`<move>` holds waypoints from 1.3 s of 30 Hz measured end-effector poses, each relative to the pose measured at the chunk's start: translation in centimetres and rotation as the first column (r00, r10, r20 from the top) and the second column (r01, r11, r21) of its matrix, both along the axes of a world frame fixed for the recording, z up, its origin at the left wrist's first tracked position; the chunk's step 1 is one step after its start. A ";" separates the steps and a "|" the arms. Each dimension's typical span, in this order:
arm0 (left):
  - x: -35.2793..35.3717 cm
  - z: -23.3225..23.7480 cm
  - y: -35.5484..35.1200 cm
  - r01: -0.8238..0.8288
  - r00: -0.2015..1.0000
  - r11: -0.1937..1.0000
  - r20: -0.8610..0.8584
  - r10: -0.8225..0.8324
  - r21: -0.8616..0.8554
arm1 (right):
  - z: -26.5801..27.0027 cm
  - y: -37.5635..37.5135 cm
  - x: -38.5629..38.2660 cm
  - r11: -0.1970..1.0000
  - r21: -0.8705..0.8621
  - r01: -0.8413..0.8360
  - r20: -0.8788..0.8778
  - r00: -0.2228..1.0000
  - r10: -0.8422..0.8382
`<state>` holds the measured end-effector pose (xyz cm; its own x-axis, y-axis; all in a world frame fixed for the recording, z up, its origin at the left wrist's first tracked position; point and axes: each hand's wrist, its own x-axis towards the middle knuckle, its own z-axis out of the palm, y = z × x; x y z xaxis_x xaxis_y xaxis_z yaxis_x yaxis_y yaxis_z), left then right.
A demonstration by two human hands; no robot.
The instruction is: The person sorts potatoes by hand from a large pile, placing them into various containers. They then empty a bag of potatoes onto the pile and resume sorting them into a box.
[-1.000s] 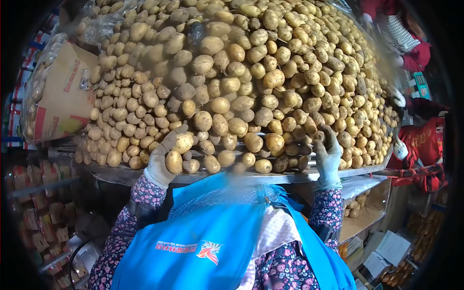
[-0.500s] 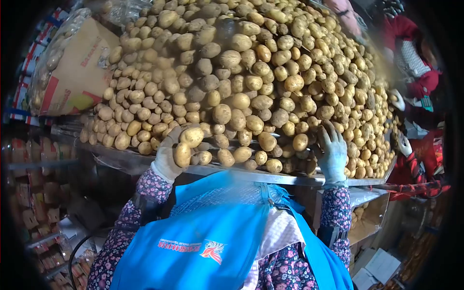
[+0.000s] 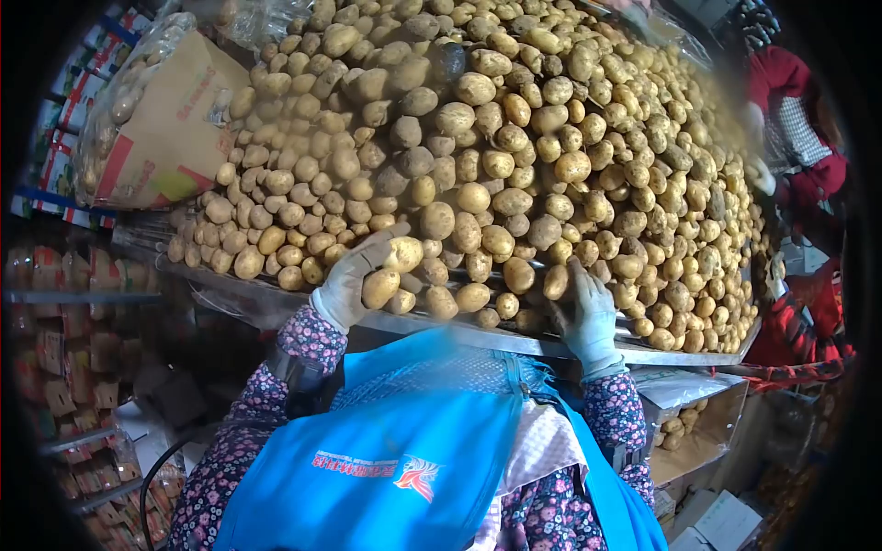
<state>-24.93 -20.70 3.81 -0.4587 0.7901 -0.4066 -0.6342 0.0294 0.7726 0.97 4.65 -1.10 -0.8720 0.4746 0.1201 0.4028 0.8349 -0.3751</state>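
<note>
From my distant seat, I see first the potato pile [image 3: 560, 165], filling the upper middle of the frame. It is heaped on a table [image 3: 661, 356], whose raised metal edge probably stops the potatoes from rolling off. Left of centre, the left hand [image 3: 354, 285] curves around two potatoes [image 3: 379, 288], perhaps so that they do not roll; whether its grip is clamped, I cannot tell. Right of centre, the right hand [image 3: 586, 317] bends its fingers against a smaller potato [image 3: 556, 282], maybe for steadying it; I also cannot tell if this grip is closed. The pale gloves [image 3: 599, 342] look like soft fabric; the potatoes are round or oval, with dusty, blotched skin.
</note>
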 end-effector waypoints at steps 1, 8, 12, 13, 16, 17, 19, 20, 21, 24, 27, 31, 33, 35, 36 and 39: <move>-0.4 0.1 0.2 0.031 0.994 0.999 -0.106 -0.034 -0.028 | -0.8 -0.2 0.1 1.000 -0.002 0.007 -0.003 1.000 -0.007; -1.9 1.5 2.3 -0.106 0.990 0.993 -0.089 0.111 0.057 | 2.7 -1.6 0.6 -0.035 -0.945 -0.326 -0.267 0.825 -0.498; 2.1 2.9 7.5 0.079 0.996 0.994 0.039 -0.082 0.079 | 3.5 -2.3 0.6 -0.229 -0.834 -0.501 -0.288 0.751 -0.594; 3.4 2.9 8.5 0.160 0.961 0.912 0.152 -0.231 0.377 | 3.5 -2.5 0.8 -0.271 -0.795 -0.543 -0.282 0.726 -0.628; 4.7 1.6 10.9 0.318 0.948 0.932 -0.043 -0.316 0.175 | 3.3 -2.5 1.3 -0.287 -0.769 -0.571 -0.293 0.714 -0.635; 5.3 1.7 11.6 0.273 0.924 0.938 0.213 -0.318 0.214 | 3.4 -2.6 1.6 -0.299 -0.773 -0.559 -0.272 0.719 -0.640; 5.7 1.2 12.4 0.243 0.829 0.940 0.452 -0.330 0.240 | 2.3 -2.9 2.1 -0.265 -0.795 -0.546 -0.250 0.693 -0.676; 5.5 0.0 12.2 0.460 0.878 0.876 -0.219 -0.425 0.145 | 1.6 -3.0 2.3 -0.275 -0.800 -0.534 -0.226 0.692 -0.686; 5.2 -0.1 12.5 0.569 0.489 0.821 -0.778 -0.394 -0.057 | 0.8 -3.0 2.6 -0.282 -0.804 -0.523 -0.201 0.686 -0.699; 5.7 -0.3 13.5 0.582 0.577 0.787 -0.578 -0.577 -0.205 | 1.5 -2.8 3.3 -0.085 -0.977 -0.198 -0.118 0.822 -0.557; 7.2 -1.1 14.4 0.463 0.744 0.838 -0.388 -0.544 -0.289 | 0.5 -2.7 2.1 0.814 -0.579 0.033 -0.370 0.879 -0.299; 7.6 -1.0 15.4 0.283 -0.098 0.809 -0.855 -0.510 -0.515 | -0.1 0.0 4.3 0.899 -0.377 0.224 -0.256 0.907 -0.334; 7.4 -1.5 15.7 0.258 -0.133 0.776 -0.817 -0.562 -0.576 | 1.3 3.0 6.5 0.880 -0.210 0.426 -0.300 0.829 -0.472; 7.3 -2.0 15.9 0.282 -0.212 0.762 -0.812 -0.543 -0.583 | 1.6 6.6 9.4 0.766 -0.082 0.638 -0.149 0.752 -0.642; 7.8 -1.6 16.3 0.273 -0.248 0.743 -0.791 -0.559 -0.611 | -1.0 8.7 10.5 0.684 0.066 0.727 -0.073 0.687 -0.723; 9.3 -1.4 17.0 0.234 -0.296 0.755 -0.785 -0.545 -0.612 | -2.2 13.3 10.4 0.666 0.302 0.682 0.047 0.687 -0.725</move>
